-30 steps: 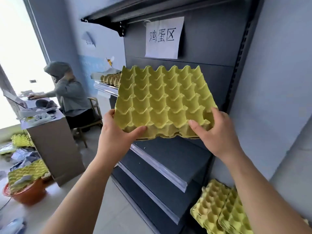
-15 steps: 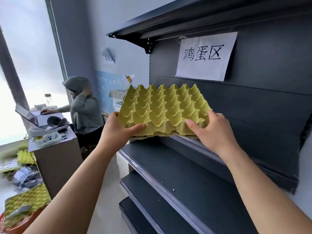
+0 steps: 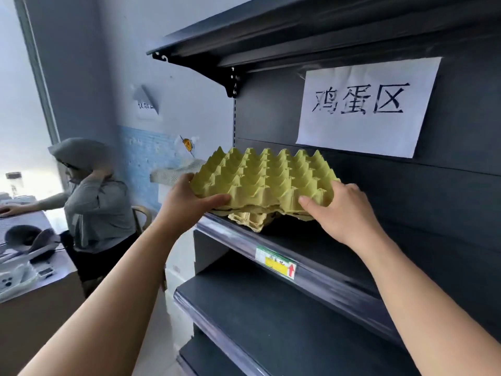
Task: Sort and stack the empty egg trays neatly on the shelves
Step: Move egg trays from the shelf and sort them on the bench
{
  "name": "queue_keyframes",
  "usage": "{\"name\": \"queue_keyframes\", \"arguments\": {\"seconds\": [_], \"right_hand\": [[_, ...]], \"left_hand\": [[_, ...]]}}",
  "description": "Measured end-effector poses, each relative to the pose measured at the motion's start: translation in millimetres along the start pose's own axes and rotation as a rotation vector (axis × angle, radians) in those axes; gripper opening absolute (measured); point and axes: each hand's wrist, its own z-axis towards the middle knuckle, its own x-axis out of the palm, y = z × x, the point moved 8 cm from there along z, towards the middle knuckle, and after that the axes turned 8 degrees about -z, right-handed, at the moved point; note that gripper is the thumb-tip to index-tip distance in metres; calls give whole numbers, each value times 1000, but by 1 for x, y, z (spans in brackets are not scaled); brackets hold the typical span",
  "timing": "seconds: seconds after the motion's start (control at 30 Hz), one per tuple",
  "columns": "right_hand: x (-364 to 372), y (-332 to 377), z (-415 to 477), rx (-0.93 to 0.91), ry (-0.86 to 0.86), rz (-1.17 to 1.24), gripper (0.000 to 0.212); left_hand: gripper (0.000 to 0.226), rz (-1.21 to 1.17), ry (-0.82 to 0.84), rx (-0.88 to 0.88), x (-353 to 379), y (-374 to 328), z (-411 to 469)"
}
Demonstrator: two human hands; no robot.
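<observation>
A yellow-green egg tray (image 3: 267,180) lies nearly level over the front of the dark upper shelf (image 3: 311,248). My left hand (image 3: 189,204) grips its near left corner, thumb on the front edge. My right hand (image 3: 341,210) grips the near right corner, thumb on the front wall. Under the tray a paler egg tray (image 3: 250,219) pokes out, sitting on the shelf. Whether the upper tray touches it I cannot tell.
A white paper sign (image 3: 366,104) hangs on the shelf's back panel. A top shelf (image 3: 244,31) juts out overhead; a lower shelf (image 3: 271,316) lies below. A seated person (image 3: 92,202) works at a desk (image 3: 32,267) to the left. Pale trays (image 3: 173,172) sit beyond the shelf end.
Both hands have carried the tray up and forward over the upper shelf and levelled it. The view has risen, and a paler tray now shows beneath it.
</observation>
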Motion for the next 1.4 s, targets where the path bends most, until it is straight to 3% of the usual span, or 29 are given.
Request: {"name": "queue_keyframes", "arguments": {"seconds": [0.07, 0.67, 0.83, 1.17, 1.27, 1.4], "right_hand": [[11, 9, 9, 39, -7, -16, 78], [94, 76, 36, 389, -71, -181, 61], [102, 79, 40, 419, -33, -244, 50], [104, 77, 33, 425, -19, -324, 67], [92, 87, 31, 349, -98, -357, 62], [74, 101, 22, 212, -181, -361, 57]], "left_hand": [[93, -14, 38, 15, 1, 13, 26], [138, -144, 488, 33, 29, 98, 168], [129, -92, 498, 81, 35, 106, 179], [131, 68, 438, 238, 34, 106, 176], [107, 185, 329, 442, 26, 82, 162], [68, 170, 255, 652, 29, 43, 127]]}}
